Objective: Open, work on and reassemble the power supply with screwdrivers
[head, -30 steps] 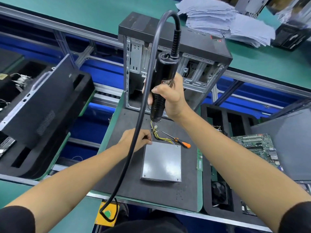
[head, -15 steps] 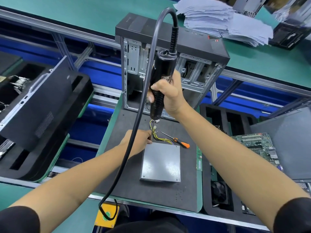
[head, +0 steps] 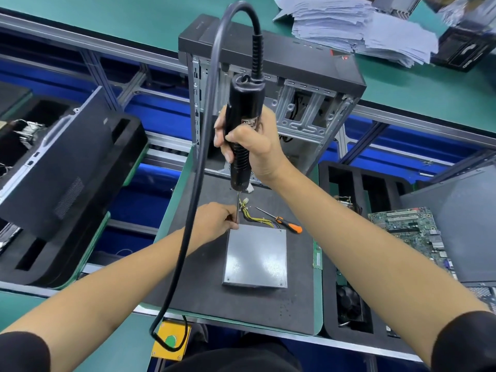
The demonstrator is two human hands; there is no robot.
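Only one label in view: a small dark sticker with pale lettering on the barrel of the black electric screwdriver (head: 243,124), just above the gripping right hand (head: 251,146); lettering too blurred to read. Faint embossed mark along the black top panel of the computer case (head: 268,49), not legible. Small red badge near that panel's right end, no characters made out. Printed markings on the green circuit board (head: 410,232) too small to read. Sheets in the paper stack (head: 357,30) show no readable print. No numbers or signs readable anywhere.
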